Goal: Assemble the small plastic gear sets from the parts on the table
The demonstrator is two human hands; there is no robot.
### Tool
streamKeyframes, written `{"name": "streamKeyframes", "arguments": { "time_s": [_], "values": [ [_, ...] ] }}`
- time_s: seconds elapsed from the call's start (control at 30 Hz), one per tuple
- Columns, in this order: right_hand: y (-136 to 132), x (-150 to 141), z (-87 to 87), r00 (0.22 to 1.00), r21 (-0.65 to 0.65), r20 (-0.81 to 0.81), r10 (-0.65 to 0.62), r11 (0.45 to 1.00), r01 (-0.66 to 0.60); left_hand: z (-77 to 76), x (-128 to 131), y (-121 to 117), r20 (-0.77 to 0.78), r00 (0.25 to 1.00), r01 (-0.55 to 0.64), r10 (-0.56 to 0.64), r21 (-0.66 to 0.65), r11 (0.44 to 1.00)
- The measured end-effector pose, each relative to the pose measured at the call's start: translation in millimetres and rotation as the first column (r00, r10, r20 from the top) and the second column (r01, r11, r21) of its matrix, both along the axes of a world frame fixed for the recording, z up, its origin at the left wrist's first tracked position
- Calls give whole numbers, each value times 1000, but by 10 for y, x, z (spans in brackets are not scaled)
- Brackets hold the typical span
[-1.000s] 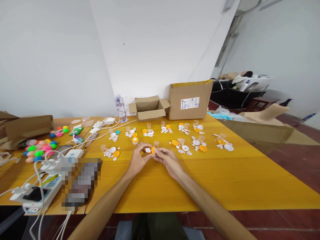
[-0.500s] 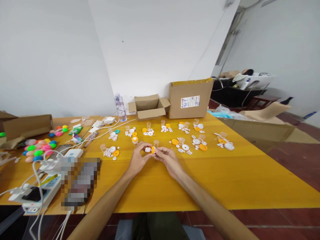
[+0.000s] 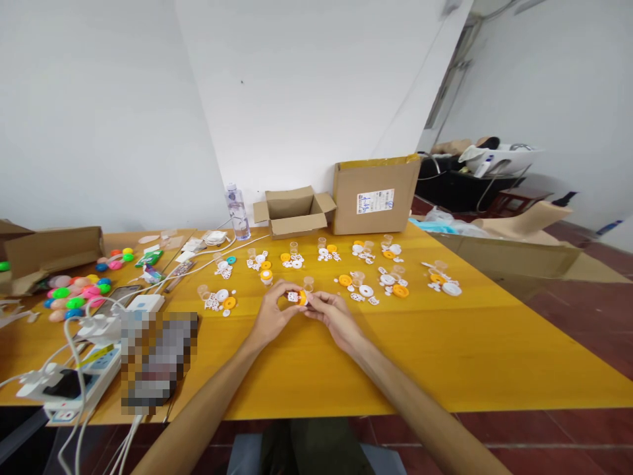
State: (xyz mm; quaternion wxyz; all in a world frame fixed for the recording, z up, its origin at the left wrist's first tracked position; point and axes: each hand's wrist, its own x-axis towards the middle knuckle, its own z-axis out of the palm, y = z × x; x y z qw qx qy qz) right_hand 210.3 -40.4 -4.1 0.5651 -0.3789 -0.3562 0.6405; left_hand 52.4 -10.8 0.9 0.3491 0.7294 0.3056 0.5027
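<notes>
Between my two hands, just over the middle of the table, is a small white-and-orange plastic assembly (image 3: 299,298). My left hand (image 3: 273,313) is closed on its white, holed end with thumb and fingers. At the orange end, my right hand (image 3: 332,313) pinches it with the fingertips. A clear plastic cup (image 3: 308,284) stands right behind the hands. Left of it is an orange-and-white capped piece (image 3: 266,277), upright. Fingers hide part of the held assembly.
Small piles of white and orange parts (image 3: 364,290) with clear cups lie around the table (image 3: 425,356). Behind stand an open carton (image 3: 297,226), a tall box (image 3: 373,198) and a bottle (image 3: 239,214). Leftward are a power strip (image 3: 106,359), cables, a phone (image 3: 163,359) and coloured balls (image 3: 75,303).
Both hands stay in nearly the same place around the white-and-orange assembly. Its white end and the fingers have shifted very slightly.
</notes>
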Motion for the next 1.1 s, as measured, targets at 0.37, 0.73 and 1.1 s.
{"name": "streamKeyframes", "arguments": {
  "time_s": [0.37, 0.73, 1.1],
  "values": [
    [-22, -51, 40, 997, 26, -22, -75, 997, 76, -18, 18, 16, -25, 992, -122, 122, -5, 993],
    [-11, -16, -8, 999, 20, -3, -52, 998, 52, -3, 18, 1, -34, 998, -59, 59, 10, 998],
    [-16, -14, 14, 1000, 39, 1, -31, 999, 31, 21, 11, -5, -22, 999, -38, 38, -2, 999]
  ]
}}
